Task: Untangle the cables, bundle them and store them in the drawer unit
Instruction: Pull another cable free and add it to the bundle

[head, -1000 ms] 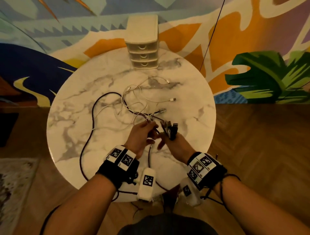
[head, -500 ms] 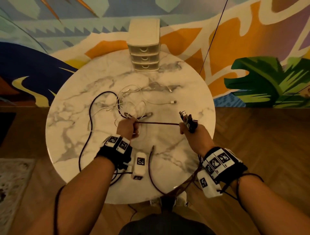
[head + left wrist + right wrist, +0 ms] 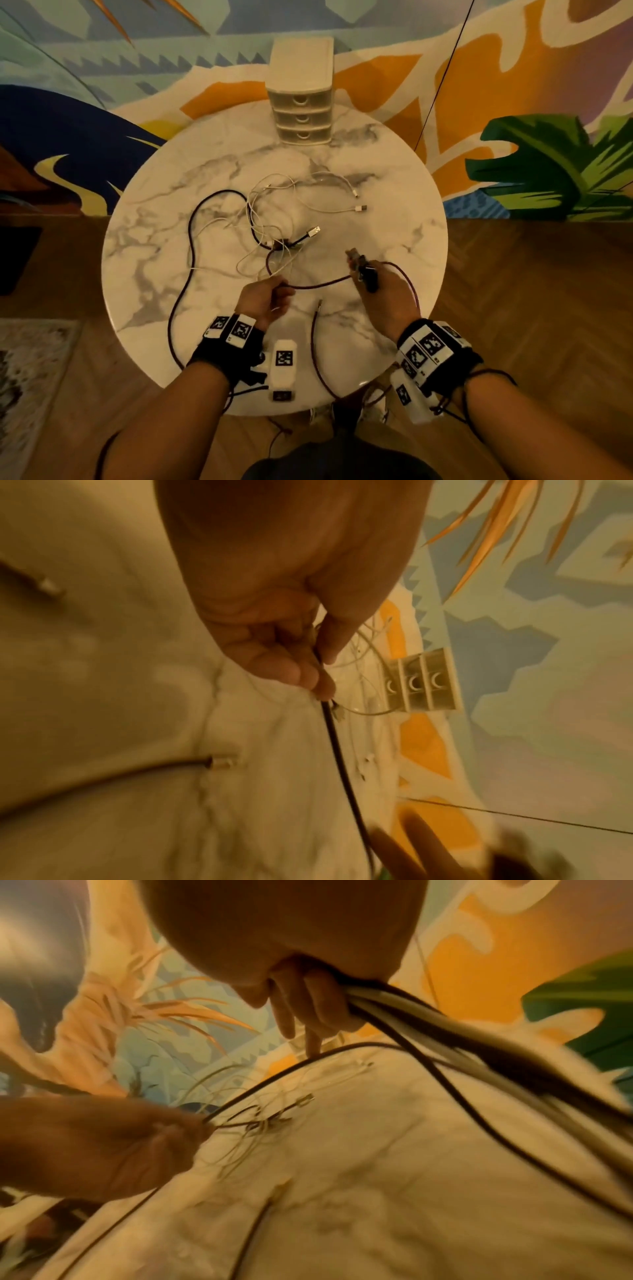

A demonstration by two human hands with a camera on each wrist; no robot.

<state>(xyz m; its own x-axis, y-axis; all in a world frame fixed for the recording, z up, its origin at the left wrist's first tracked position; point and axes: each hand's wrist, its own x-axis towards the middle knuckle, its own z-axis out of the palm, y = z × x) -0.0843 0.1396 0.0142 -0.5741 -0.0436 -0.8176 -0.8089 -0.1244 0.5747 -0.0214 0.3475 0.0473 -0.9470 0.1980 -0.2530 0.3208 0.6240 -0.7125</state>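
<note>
dark cable (image 3: 318, 283) sags between hands; left hand (image 3: 263, 301) fingers pinch it, right hand (image 3: 383, 291) fingers clamp gathered loops.

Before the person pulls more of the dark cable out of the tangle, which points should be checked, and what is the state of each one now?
1. Left hand holds the dark cable: ok, fingers are curled round it.
2. Right hand holds the gathered cable ends: ok.
3. Cable span between the hands has slack: ok, it sags.
4. Dark cable is free of the white cables: not ok, they cross in a knot near the table centre.
5. Drawer unit is open for storage: not ok, all three drawers are closed.
6. Cable hanging over the near edge is free: cannot tell.
</note>
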